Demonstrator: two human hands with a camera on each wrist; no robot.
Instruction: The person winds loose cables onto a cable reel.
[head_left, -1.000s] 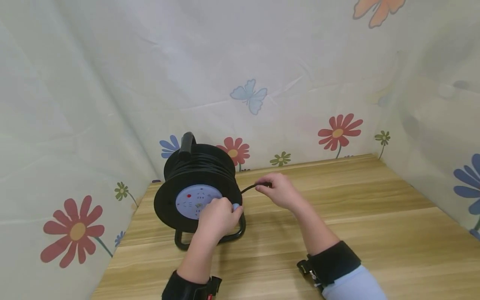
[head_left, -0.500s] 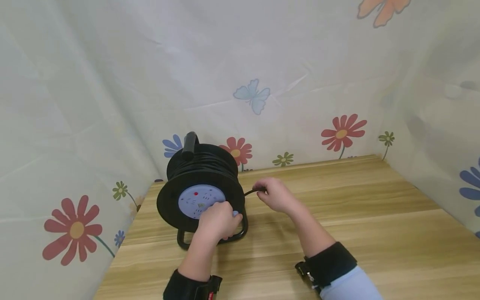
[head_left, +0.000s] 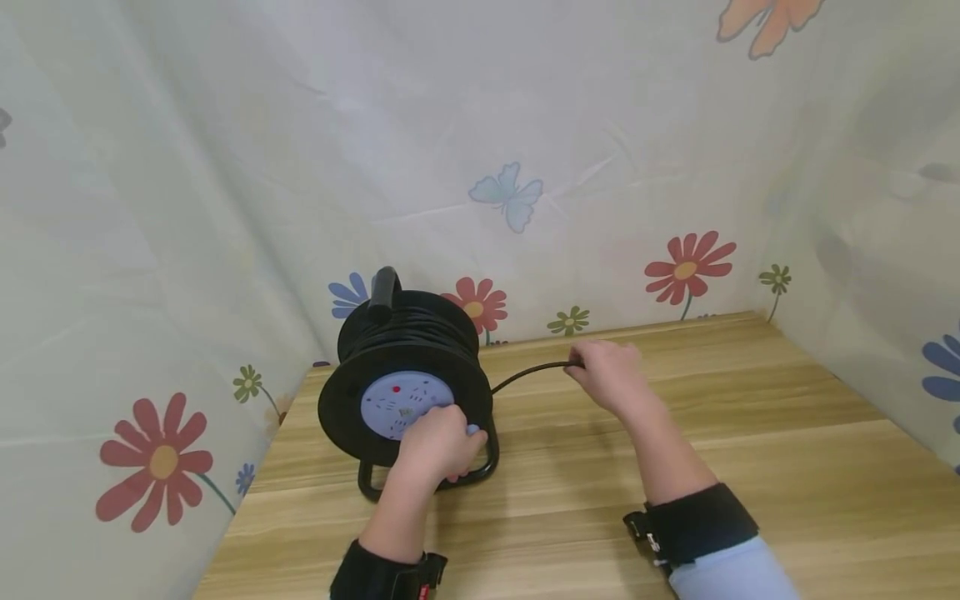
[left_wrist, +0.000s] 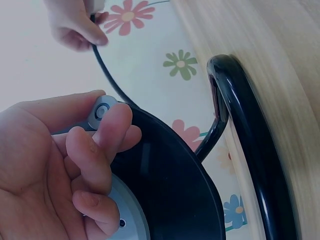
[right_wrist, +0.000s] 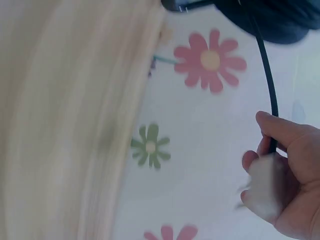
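A black cable reel (head_left: 336,407) stands on the table at left centre in the head view, with a light blue socket panel (head_left: 386,398) on its front disc. My left hand (head_left: 438,442) pinches the small blue-grey winding knob (left_wrist: 102,111) near the disc's edge between thumb and fingers. From the reel's right side a black cable (head_left: 525,372) arcs up to my right hand (head_left: 611,375), which grips its end. In the right wrist view, a blurred whitish plug (right_wrist: 267,185) with thin prongs lies in that hand's palm, partly covered by the fingers.
The reel has a carrying handle (head_left: 385,292) on top and a bent black tube stand (head_left: 491,458) below. Wood-grain table (head_left: 750,417) extends to the right. A pale curtain (head_left: 585,117) printed with flowers and butterflies hangs behind and at both sides.
After a slight move toward the reel, my right hand has moved right, and more cable shows between it and the reel. My left hand stays at the knob.
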